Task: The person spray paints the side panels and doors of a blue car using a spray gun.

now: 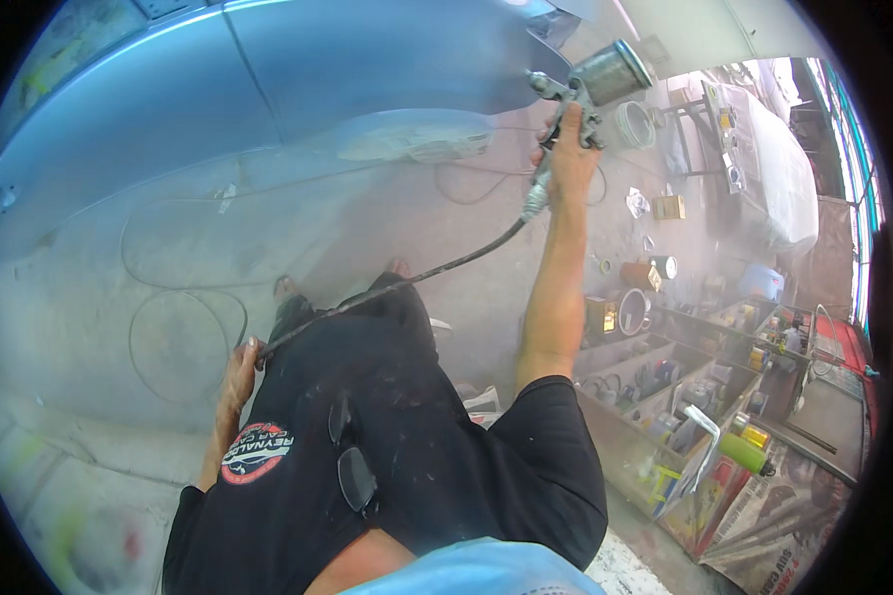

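Note:
A metal spray gun (571, 94) with a silver cup on top is gripped in my right hand (569, 164), its nozzle facing the lower edge of a blue car body (367, 64). From the gun's handle a dark air hose (446, 266) runs back across my legs to my left hand (244, 365). The left fingers are closed around the hose beside my thigh. A pale mist hangs in the air. Whether the trigger is pulled cannot be made out.
Loops of hose (129, 260) lie on the grey floor. At right stands a partitioned shelf (655, 397) crowded with cans and bottles. Several tins, an open bucket (634, 126) and a covered vehicle-like shape (769, 164) are beyond it. A paint-marked pale surface (79, 506) is behind my left arm.

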`<state>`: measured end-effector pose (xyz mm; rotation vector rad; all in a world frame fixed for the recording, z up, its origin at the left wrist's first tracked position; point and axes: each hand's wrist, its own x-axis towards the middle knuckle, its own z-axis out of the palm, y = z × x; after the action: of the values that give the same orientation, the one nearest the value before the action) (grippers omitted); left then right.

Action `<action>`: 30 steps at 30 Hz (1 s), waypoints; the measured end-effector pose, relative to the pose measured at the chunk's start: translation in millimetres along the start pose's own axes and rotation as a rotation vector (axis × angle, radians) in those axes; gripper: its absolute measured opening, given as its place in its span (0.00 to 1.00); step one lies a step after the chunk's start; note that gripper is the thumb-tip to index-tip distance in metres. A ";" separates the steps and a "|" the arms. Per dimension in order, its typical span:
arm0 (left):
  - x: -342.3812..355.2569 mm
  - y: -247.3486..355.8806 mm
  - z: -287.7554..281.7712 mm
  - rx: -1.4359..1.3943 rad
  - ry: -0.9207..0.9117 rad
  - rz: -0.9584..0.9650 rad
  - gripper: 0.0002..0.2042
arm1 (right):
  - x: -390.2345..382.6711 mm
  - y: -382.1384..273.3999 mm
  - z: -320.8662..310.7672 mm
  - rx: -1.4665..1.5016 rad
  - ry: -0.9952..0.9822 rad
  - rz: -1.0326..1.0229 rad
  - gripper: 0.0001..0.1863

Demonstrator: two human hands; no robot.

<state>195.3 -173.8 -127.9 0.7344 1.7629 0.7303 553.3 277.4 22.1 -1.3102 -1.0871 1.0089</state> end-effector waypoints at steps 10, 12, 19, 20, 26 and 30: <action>24.9 37.5 69.8 0.024 -0.045 -0.006 0.35 | 156.6 55.8 -153.8 -0.012 0.026 0.209 0.30; 25.6 55.6 77.0 0.060 -0.048 0.005 0.35 | 179.0 76.8 -170.8 0.034 0.029 0.301 0.31; 31.9 58.9 88.1 0.181 -0.055 -0.016 0.34 | 192.0 174.9 -195.1 0.059 0.082 0.479 0.35; 40.0 50.4 83.3 0.204 -0.047 -0.004 0.34 | 184.6 175.0 -181.1 0.086 0.089 0.478 0.35; 81.7 32.0 91.4 0.328 -0.080 -0.155 0.33 | 152.1 201.3 -191.5 0.182 0.146 0.135 0.28; 129.7 38.1 129.7 0.466 -0.313 -0.059 0.30 | 148.4 238.8 -193.8 0.091 0.126 0.055 0.18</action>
<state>289.3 -33.5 -209.0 1.0398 1.6672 0.1450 783.9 386.2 -205.1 -1.3174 -0.9040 0.9911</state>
